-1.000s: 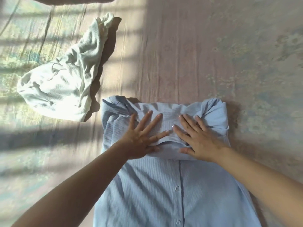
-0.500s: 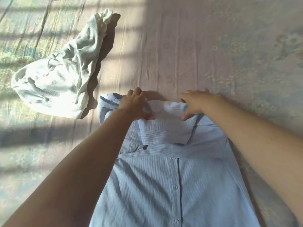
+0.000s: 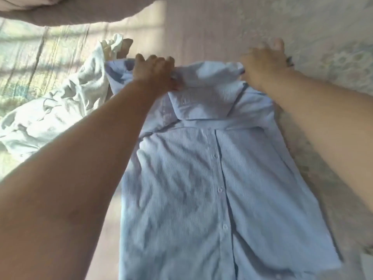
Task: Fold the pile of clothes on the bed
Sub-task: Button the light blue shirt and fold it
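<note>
Change: our hands were gripping the shirt's far edge half a second ago and grip it still; the white garment [image 3: 60, 102] now touches the shirt.
Shirt [image 3: 191, 188]: pale blue, finely striped, buttoned placket running away from us, folded far end between our hands.
Left hand [image 3: 155, 71]: fingers curled on the far edge.
Right hand [image 3: 264, 65]: blurred, gripping the far edge.
Bed [image 3: 302, 23]: beyond.

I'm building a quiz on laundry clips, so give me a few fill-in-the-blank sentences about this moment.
1. Both hands grip the far edge of the ____ shirt.
2. The white garment lies to the ____ of the shirt.
3. The shirt's buttons face ____.
4. The left hand and right hand each hold the ____.

Missing words: blue; left; up; shirt
</note>
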A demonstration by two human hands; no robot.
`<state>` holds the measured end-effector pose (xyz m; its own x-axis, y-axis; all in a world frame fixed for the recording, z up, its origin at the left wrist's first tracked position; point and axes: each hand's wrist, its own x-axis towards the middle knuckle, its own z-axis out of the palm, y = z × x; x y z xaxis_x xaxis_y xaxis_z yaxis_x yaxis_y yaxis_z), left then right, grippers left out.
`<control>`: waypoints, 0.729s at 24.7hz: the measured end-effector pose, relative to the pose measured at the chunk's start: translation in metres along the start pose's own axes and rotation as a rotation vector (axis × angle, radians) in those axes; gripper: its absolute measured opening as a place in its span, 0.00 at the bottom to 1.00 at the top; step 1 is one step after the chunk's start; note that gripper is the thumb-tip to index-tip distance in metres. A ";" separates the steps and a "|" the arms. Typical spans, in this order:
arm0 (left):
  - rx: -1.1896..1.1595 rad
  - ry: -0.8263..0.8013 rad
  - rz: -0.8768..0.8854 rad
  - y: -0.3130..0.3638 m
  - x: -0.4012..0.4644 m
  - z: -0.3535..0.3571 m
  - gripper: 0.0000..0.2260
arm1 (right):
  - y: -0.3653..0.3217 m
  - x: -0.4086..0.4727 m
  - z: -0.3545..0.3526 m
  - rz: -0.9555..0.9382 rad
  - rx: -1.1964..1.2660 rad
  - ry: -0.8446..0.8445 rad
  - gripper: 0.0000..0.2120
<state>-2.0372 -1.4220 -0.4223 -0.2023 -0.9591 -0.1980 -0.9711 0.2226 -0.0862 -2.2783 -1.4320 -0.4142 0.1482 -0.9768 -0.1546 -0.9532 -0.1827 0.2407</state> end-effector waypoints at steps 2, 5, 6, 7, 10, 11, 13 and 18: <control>-0.037 -0.062 0.000 -0.004 0.011 0.020 0.30 | -0.005 0.013 0.016 0.045 0.136 0.046 0.21; -0.099 -0.240 0.098 0.008 0.009 0.065 0.30 | -0.034 0.009 0.060 -0.140 0.284 -0.244 0.27; -0.108 -0.254 0.121 0.012 0.005 0.081 0.29 | -0.039 0.005 0.076 -0.189 0.293 -0.314 0.27; -0.088 -0.244 0.134 0.016 0.001 0.095 0.28 | -0.041 0.003 0.092 -0.202 0.306 -0.351 0.26; -0.023 -0.153 0.157 0.017 -0.011 0.128 0.30 | -0.040 -0.009 0.128 -0.173 0.348 -0.353 0.26; -0.020 -0.131 0.151 0.016 -0.009 0.134 0.31 | -0.040 -0.010 0.135 -0.176 0.345 -0.333 0.26; -0.011 -0.141 0.137 0.015 -0.001 0.138 0.31 | -0.040 -0.003 0.136 -0.163 0.320 -0.346 0.26; 0.115 -0.272 0.293 0.000 0.006 0.101 0.33 | -0.080 -0.021 0.092 -0.090 0.221 -0.188 0.27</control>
<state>-2.0256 -1.4103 -0.5225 -0.4120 -0.7747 -0.4798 -0.8539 0.5120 -0.0936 -2.2291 -1.3863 -0.5184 0.2027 -0.9164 -0.3452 -0.9758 -0.2186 0.0073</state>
